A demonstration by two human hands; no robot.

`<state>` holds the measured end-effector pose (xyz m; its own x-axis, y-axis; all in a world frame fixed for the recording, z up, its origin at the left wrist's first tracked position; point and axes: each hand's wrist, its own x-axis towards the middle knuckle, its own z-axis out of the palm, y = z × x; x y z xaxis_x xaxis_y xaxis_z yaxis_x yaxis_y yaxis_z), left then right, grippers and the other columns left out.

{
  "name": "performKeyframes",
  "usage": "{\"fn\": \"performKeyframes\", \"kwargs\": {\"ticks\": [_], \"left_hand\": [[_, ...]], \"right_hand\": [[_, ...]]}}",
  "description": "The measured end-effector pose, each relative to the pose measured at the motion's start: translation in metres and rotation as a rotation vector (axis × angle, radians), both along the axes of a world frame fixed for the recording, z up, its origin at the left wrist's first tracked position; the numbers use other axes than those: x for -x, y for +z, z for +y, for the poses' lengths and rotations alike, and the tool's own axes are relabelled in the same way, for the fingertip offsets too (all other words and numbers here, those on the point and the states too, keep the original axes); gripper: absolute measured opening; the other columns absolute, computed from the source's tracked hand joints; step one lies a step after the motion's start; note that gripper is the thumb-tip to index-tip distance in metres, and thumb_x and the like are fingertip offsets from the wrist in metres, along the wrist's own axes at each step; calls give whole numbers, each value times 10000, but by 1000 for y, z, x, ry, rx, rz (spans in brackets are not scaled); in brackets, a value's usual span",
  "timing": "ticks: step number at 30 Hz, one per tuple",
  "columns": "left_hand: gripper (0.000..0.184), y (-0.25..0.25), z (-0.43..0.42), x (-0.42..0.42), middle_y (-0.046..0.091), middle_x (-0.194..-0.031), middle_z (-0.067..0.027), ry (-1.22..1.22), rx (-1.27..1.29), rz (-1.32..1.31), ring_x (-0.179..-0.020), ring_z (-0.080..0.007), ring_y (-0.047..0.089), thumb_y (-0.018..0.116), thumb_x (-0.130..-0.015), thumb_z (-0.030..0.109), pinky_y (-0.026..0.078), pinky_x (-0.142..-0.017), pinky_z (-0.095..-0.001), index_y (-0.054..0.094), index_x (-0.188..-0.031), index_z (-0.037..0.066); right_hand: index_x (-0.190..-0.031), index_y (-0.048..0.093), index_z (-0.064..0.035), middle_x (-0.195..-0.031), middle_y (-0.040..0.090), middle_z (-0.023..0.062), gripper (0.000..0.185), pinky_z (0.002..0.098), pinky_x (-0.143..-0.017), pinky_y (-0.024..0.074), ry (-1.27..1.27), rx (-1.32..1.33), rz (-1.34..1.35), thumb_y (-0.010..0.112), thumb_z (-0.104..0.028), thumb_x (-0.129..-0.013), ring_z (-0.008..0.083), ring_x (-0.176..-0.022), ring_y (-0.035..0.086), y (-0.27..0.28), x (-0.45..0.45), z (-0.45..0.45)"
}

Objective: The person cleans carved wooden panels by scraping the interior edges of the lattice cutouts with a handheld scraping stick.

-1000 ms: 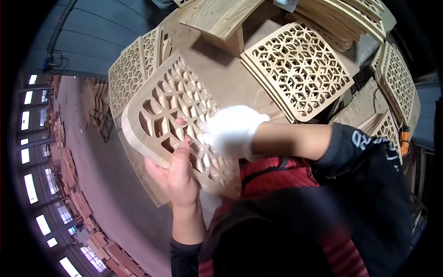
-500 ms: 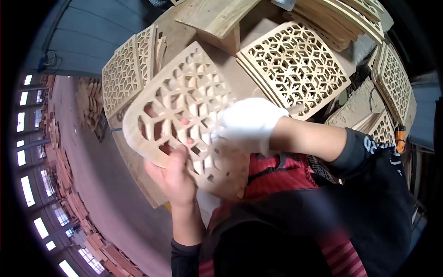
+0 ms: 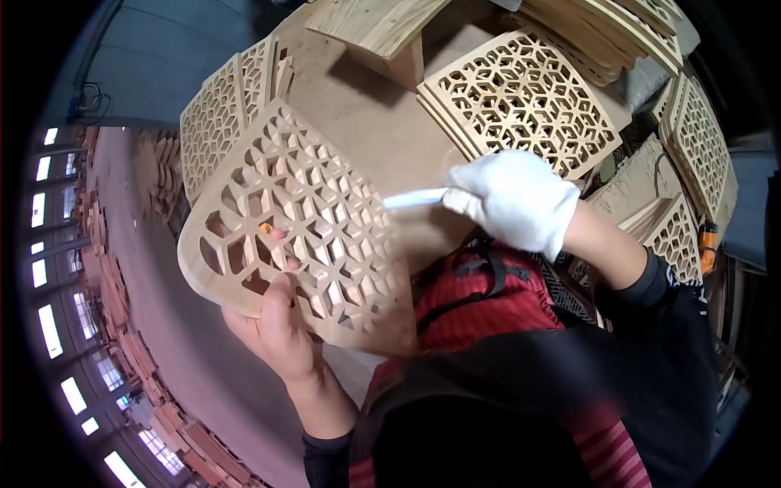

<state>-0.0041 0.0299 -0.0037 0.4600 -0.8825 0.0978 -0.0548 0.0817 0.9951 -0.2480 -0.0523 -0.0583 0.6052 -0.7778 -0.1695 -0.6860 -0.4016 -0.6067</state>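
My bare left hand grips the lower left edge of a pale wooden lattice panel, thumb on the near face and fingertips showing through the cut-outs. The panel is tilted up, with a rounded corner at the left. My right hand, in a white glove, is closed on a thin pale strip-like tool. Its tip points left, close to the panel's right edge; whether it touches I cannot tell. The exact kind of tool does not show.
A stack of square lattice panels lies on the worktable. A wooden stand is at the back, more lattice panels at the left. An orange tool is at the far right. Lumber piles line the floor.
My right hand has moved off the panel's face to the right, and the pale strip now shows. The panel has shifted left and down with my left hand.
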Motion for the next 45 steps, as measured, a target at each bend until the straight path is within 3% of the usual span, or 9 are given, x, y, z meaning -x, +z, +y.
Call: {"fn": "performKeyframes", "kwargs": {"ticks": [7,10,19,24,30,32,38,43,45], "left_hand": [[619,1,11,2,576,-1187,-228,-29,-15,8,-956,-196,584,404,-748,-83,488,-809,-289,357,-1365,-105],[634,3,13,9,558,-1216,-226,3,3,0,-1017,-215,585,402,-742,-89,490,-817,-300,348,-1373,-101],[634,1,27,16,549,-1228,-212,28,-22,-24,-1048,-210,578,410,-744,-87,490,-828,-308,350,-1375,-88],[626,3,32,14,549,-1244,-204,-3,-88,-50,-1008,-198,579,423,-756,-88,485,-818,-290,343,-1377,-93],[603,2,42,19,563,-1221,-208,40,-63,-97,-1032,-202,585,428,-785,-91,486,-830,-287,337,-1381,-86],[611,4,40,15,560,-1220,-210,4,-93,-89,-1029,-201,584,426,-782,-90,484,-835,-287,334,-1385,-83],[633,3,38,18,560,-1209,-214,16,-47,-90,-1004,-198,584,436,-767,-81,486,-828,-283,321,-1389,-99],[667,3,36,20,543,-1248,-214,40,-35,-45,-1073,-232,589,435,-756,-87,494,-836,-288,305,-1410,-96],[672,1,38,9,533,-1261,-216,51,-73,-65,-1080,-233,583,421,-749,-74,497,-831,-298,310,-1412,-93]], "right_hand": [[-1053,640,-113,-716,567,48,255,303,-549,462,177,306,-501,565,-57,-815,229,-635,570,-24,-29,20],[-1055,637,-131,-686,547,32,257,297,-524,454,183,537,-345,572,-76,-812,210,-609,556,-22,-36,18],[-894,609,-78,-728,635,114,124,384,-617,523,111,498,-266,598,-78,-771,318,-701,649,-4,-51,38],[-944,565,-107,-731,591,68,160,391,-560,482,392,240,-373,557,-129,-786,297,-671,621,-19,-86,31],[-1062,577,-107,-764,580,19,280,406,-621,484,381,251,-25,558,-203,-799,270,-741,613,3,-56,41],[-1042,594,-99,-780,595,26,273,383,-615,485,342,280,-682,559,-204,-792,274,-733,613,-57,-65,40],[-1063,594,-85,-896,619,58,282,345,-702,486,428,92,-90,552,-164,-796,262,-827,613,-15,-70,46],[-1304,505,-40,-1179,587,121,494,340,-887,468,365,295,-606,557,-207,-842,246,-1041,575,-71,-77,52],[-1123,550,-8,-948,628,132,507,382,-795,520,355,192,-680,728,-117,-661,296,-907,637,-67,-88,54]]}}
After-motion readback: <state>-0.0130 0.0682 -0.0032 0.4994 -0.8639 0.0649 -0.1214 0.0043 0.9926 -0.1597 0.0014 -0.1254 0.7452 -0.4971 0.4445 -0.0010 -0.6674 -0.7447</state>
